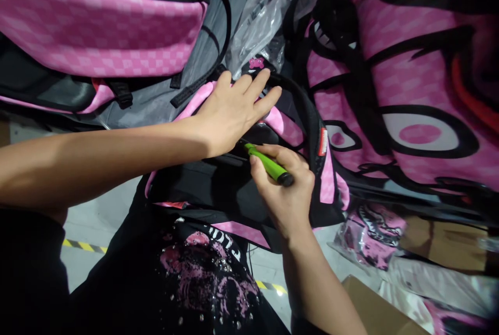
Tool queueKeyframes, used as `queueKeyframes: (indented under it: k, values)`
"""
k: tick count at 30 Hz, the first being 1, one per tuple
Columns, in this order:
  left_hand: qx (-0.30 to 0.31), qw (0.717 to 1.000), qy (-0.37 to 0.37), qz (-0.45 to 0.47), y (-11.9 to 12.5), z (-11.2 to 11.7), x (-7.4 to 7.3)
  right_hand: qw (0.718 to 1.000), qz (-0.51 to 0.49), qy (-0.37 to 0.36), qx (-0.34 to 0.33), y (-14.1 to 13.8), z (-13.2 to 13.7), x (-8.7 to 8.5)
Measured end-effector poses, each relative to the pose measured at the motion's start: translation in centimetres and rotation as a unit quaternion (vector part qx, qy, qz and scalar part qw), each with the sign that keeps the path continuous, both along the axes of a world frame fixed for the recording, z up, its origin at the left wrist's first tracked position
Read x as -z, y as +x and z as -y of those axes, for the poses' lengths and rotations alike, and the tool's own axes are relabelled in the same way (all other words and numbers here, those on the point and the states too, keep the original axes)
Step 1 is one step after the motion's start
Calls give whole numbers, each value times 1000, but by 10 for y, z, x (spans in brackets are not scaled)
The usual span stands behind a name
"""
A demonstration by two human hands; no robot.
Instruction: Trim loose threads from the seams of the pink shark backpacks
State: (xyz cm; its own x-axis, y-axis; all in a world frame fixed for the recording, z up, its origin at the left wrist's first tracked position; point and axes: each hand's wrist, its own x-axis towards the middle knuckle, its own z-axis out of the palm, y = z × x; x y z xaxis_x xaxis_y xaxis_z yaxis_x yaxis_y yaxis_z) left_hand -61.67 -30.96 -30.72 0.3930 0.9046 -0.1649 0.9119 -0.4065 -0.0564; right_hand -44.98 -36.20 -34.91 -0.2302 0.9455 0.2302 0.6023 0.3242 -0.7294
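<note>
A black and pink bag [234, 184] lies in front of me, close to my body. My left hand [234, 108] rests palm down across its top part, fingers stretched and spread, gripping nothing. Wrapped in my right hand [286, 184] is a slim green-handled tool [268, 162] with a black end cap. It slants up and left, and its tip meets the bag's black part just below my left hand. The tip itself is too dark and partly hidden to make out. A black strap [307, 101] with a red tag arches along the bag's right side.
Another pink checked bag [148, 33] lies at the upper left. Large pink bags with eye and teeth prints [421, 132] fill the right. Clear plastic wrapping [261, 12] lies behind. Lower right are a wrapped pink item [376, 233] and a cardboard box [378, 306].
</note>
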Motion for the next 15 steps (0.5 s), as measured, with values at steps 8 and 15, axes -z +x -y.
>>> queueKeyframes:
  k: [8, 15]
  values:
    - [-9, 999, -40, 31, -1, -2, -4, 1000, 21, 18, -1, 1, -1, -2]
    - [-5, 1000, -13, 0, -1, -1, -4, 999, 19, 35, -3, 0, 0, 0]
